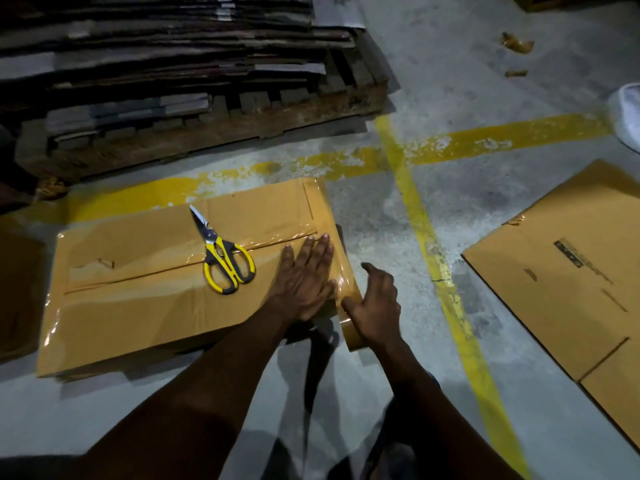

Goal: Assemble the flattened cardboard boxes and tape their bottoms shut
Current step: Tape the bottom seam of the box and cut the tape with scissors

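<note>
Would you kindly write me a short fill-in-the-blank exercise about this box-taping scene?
1. The scissors lying on the box have ____ handles.
2. The left hand presses flat on the box, while the right hand holds a roll of ____.
3. The stacked flattened cardboard behind the box rests on a wooden ____.
Missing words: yellow; tape; pallet.
</note>
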`<state>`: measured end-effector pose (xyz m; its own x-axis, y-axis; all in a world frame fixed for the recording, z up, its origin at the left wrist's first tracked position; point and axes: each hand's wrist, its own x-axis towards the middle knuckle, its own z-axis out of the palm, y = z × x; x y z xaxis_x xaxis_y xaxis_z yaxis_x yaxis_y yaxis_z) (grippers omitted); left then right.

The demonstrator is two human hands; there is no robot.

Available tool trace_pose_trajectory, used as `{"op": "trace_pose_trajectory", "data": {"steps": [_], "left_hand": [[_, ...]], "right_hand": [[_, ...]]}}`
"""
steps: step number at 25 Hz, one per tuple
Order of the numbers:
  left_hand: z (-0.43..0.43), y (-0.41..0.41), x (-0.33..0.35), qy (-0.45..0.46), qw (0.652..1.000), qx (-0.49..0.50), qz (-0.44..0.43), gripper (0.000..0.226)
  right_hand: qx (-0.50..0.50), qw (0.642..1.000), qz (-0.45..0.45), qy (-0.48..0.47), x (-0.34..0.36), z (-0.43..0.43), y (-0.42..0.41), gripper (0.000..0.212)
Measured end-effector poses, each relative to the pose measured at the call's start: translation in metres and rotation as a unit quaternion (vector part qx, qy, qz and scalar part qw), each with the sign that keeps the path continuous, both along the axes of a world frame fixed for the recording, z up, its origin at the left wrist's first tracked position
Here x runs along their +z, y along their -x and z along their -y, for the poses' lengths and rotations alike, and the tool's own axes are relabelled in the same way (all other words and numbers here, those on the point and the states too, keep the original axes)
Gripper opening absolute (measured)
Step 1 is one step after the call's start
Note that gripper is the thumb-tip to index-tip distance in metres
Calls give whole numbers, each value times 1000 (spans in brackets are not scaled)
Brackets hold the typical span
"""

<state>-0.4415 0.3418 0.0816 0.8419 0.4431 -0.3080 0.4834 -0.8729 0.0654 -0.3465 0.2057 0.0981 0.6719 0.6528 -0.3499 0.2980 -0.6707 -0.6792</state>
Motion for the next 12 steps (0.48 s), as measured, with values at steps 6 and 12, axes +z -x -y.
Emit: {"op": "trace_pose_trajectory", "data": {"steps": [6, 12], "left_hand": [[-56, -32, -4, -26, 997, 72, 17, 68], [-127, -78, -11, -51, 995, 88, 20, 70]], "right_hand": [[238, 954, 140, 113, -31, -42, -19, 65], [192, 931, 298, 86, -52, -51, -14, 67]]}}
